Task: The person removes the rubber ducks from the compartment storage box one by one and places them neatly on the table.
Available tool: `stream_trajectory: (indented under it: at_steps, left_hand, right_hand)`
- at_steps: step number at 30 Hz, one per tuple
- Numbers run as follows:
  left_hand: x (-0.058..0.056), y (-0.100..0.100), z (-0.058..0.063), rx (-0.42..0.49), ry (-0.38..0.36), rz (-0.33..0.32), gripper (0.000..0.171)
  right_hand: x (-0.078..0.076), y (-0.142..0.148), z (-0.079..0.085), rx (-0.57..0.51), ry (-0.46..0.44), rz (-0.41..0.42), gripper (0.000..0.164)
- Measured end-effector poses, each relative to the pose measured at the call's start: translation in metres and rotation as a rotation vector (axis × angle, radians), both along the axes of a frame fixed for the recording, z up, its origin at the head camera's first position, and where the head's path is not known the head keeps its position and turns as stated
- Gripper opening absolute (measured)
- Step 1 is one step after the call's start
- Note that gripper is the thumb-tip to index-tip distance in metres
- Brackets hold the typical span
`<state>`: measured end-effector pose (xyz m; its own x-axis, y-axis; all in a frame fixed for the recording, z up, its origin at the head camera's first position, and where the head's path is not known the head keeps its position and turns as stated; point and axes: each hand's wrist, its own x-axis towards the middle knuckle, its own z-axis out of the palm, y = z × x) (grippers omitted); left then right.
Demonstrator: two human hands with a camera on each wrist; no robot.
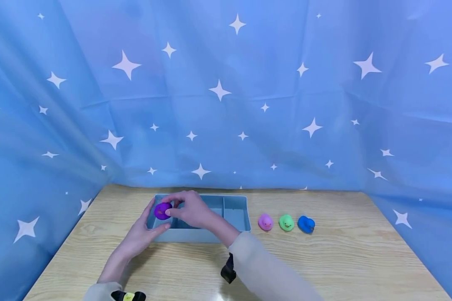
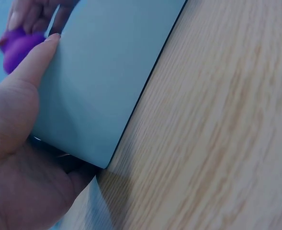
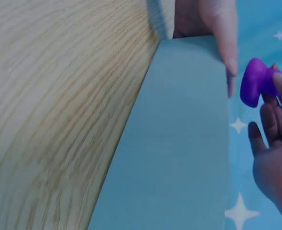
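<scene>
Between thumb and fingertips, my right hand [image 1: 191, 209] pinches a purple toy duck [image 1: 163, 211] above the left compartment of a blue-grey divided box [image 1: 199, 236]. The right wrist view shows the duck [image 3: 256, 82] held clear over the rim. My left hand [image 1: 141, 232] grips the box's left end, its thumb at the front rim and its fingers along the left side. Up close in the left wrist view, the left thumb [image 2: 35, 62] lies at the upper edge of the box's front wall [image 2: 100, 76]. Part of the compartments is hidden behind the right hand.
Right of the box, a pink toy duck [image 1: 265, 222], a green one [image 1: 286, 223] and a blue one [image 1: 306, 224] stand in a row on the wooden table [image 1: 346, 259]. Behind the table hangs a blue curtain [image 1: 248, 117] with white stars.
</scene>
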<state>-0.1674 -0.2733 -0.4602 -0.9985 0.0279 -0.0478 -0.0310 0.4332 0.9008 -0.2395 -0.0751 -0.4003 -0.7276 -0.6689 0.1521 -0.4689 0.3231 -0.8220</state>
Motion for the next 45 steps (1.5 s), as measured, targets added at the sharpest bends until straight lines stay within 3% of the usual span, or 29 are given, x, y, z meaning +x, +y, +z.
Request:
stream_trajectory:
  at_steps: [8, 17, 31, 37, 45]
  left_hand:
    - [-0.002, -0.003, -0.004, -0.040, -0.061, 0.014, 0.107]
    - [0.005, -0.015, -0.004, -0.051, -0.031, 0.003, 0.105]
    - [0.005, -0.010, -0.001, -0.067, -0.025, 0.004, 0.105]
    - [0.002, -0.005, -0.001, -0.057, -0.024, -0.011, 0.106]
    - [0.000, -0.002, 0.001, -0.040, -0.018, -0.022, 0.104]
  right_hand:
    - [0.005, 0.036, 0.001, -0.092, -0.018, -0.082, 0.027]
    - [0.012, 0.077, -0.012, -0.141, -0.073, -0.153, 0.024]
    - [0.026, 0.160, -0.013, -0.111, -0.050, -0.188, 0.024]
    - [0.033, 0.183, -0.014, -0.101, -0.085, -0.243, 0.026]
    - [0.039, 0.206, -0.012, -0.098, -0.064, -0.270, 0.026]
